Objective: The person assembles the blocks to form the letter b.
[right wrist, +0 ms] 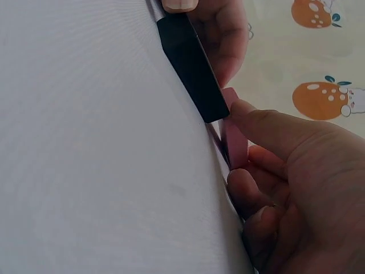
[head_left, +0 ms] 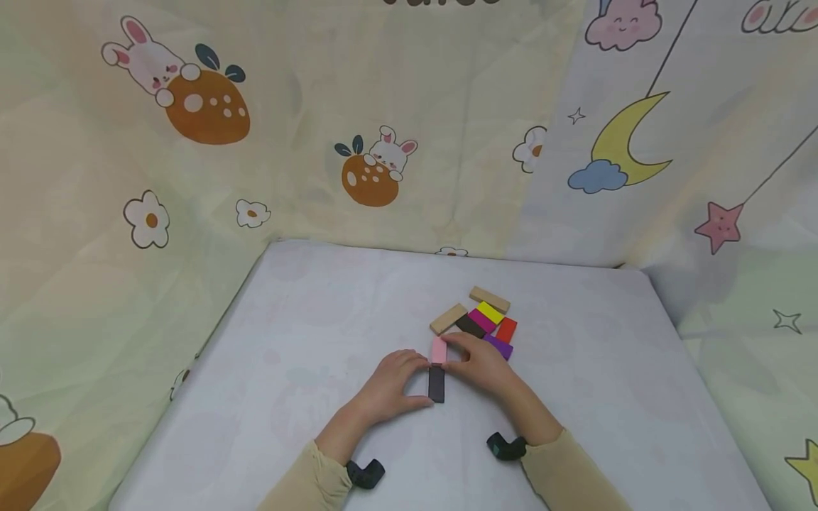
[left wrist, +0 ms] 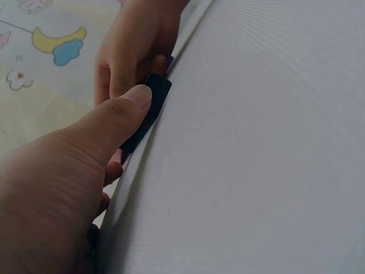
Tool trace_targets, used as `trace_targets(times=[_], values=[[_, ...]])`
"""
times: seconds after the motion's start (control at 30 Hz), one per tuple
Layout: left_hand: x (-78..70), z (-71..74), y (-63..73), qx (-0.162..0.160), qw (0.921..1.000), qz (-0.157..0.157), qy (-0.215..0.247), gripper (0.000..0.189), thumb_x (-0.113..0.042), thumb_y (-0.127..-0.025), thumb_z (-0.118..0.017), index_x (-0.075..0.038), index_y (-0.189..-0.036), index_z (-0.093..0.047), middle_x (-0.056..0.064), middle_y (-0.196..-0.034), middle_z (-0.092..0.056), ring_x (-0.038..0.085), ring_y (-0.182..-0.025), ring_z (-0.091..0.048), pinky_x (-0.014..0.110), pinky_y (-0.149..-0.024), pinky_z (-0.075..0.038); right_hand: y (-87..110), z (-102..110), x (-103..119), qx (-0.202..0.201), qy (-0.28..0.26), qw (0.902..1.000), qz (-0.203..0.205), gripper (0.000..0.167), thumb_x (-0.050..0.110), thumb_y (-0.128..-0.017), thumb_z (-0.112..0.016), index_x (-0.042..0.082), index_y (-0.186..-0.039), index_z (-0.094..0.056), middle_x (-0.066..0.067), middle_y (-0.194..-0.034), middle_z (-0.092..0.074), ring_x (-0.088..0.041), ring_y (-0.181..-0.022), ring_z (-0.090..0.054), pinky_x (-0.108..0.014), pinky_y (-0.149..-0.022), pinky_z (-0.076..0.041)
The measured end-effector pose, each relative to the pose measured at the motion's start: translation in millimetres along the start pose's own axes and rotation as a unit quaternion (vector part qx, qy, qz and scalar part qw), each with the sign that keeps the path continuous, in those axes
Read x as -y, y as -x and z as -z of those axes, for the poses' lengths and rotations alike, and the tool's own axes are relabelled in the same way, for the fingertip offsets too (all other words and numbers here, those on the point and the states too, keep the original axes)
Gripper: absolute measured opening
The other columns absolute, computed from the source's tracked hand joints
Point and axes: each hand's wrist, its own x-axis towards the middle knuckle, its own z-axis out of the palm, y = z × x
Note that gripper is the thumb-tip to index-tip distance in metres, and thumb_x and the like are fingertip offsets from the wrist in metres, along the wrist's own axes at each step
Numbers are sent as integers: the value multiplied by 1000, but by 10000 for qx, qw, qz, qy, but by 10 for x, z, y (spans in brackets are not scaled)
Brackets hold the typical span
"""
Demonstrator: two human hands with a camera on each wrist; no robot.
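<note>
A black block (head_left: 437, 385) and a pink block (head_left: 439, 350) stand end to end on the table, the pink one farther away. My left hand (head_left: 390, 389) holds the black block lengthwise, thumb at its near end and fingertips by the join. In the left wrist view that thumb lies against the black block (left wrist: 158, 88). From the other side my right hand (head_left: 483, 367) pinches the pink block between thumb and fingers. The right wrist view shows the pink block (right wrist: 236, 140) meeting the end of the black block (right wrist: 193, 68).
Just beyond my right hand lies a loose group: two plain wooden blocks (head_left: 449, 319), a dark brown block (head_left: 471, 326), a magenta block (head_left: 482, 321), a yellow block (head_left: 491, 313), a red block (head_left: 507, 330) and a purple block (head_left: 499, 346). Printed cloth surrounds the white table (head_left: 307, 319).
</note>
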Motion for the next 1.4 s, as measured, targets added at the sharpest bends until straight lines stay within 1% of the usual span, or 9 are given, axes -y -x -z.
trace_targets(times=[0.1, 0.23, 0.37, 0.57, 0.77, 0.93, 1.07, 1.27, 1.4], values=[[-3, 3, -1, 33, 10000, 18, 24, 65, -58, -83, -72, -20, -134, -57, -4, -135, -58, 18, -136, -45, 41, -120, -32, 11, -14, -10, 16, 21, 10000, -43, 56, 44, -81, -79, 40, -134, -59, 10, -128, -64, -12, -86, -55, -30, -75, -53], [-3, 4, 7, 2, 10000, -26, 10, 65, -59, -83, -71, -20, -133, -58, -3, -135, -58, 18, -135, -46, 42, -119, -33, 20, -37, -33, 8, 66, 10000, -30, 56, 44, -82, -78, 41, -135, -58, 10, -132, -63, -13, -98, -59, -38, -89, -57], [-7, 12, 18, 0, 10000, -36, 6, 65, -59, -83, -71, -20, -133, -57, -3, -135, -58, 19, -135, -46, 42, -119, -33, 34, -52, -34, -7, 58, 10000, 26, 57, 43, -83, -77, 40, -136, -57, 9, -135, -62, -17, -112, -61, -45, -96, -56], [-13, 21, 30, 110, 9999, 98, 85, 64, -56, -82, -73, -20, -133, -57, -4, -136, -58, 19, -137, -44, 41, -120, -31, 51, -69, -22, 16, 39, 10000, 50, 58, 44, -84, -76, 39, -138, -56, 7, -139, -60, -21, -128, -56, -49, -102, -52], [-11, 18, 26, 76, 9999, 39, 67, 63, -58, -83, -71, -22, -133, -57, -5, -135, -58, 19, -137, -45, 42, -120, -32, 46, -71, -39, 30, 123, 9999, 84, 56, 45, -86, -74, 39, -138, -56, 8, -139, -60, -20, -127, -57, -47, -101, -53], [-12, 17, 11, 39, 10000, 4, -3, 63, -59, -83, -70, -22, -132, -57, -6, -134, -59, 18, -136, -45, 41, -120, -32, 32, -62, -63, -43, 210, 9996, 201, 52, 43, -88, -72, 39, -138, -56, 8, -137, -61, -19, -127, -57, -47, -102, -52], [-20, 11, -11, 40, 10000, 56, 10, 63, -58, -83, -71, -22, -132, -56, -6, -133, -59, 17, -136, -45, 40, -120, -31, 20, -49, -80, -107, 214, 9993, 282, 52, 41, -88, -73, 39, -138, -56, 8, -137, -61, -20, -128, -57, -49, -102, -52], [-35, 9, -45, 58, 9998, 163, 85, 63, -56, -82, -73, -21, -131, -57, -5, -133, -59, 18, -137, -44, 40, -120, -31, 9, -35, -81, -114, 214, 9995, 218, 51, 41, -88, -72, 40, -137, -57, 9, -136, -62, -20, -126, -58, -48, -102, -52], [-41, 2, -61, 33, 9998, 155, 77, 62, -56, -82, -74, -21, -130, -57, -6, -132, -60, 17, -136, -45, 39, -120, -31, -2, -33, -85, -117, 264, 9993, 230, 51, 41, -88, -73, 39, -137, -57, 8, -135, -62, -20, -125, -59, -47, -101, -53]])
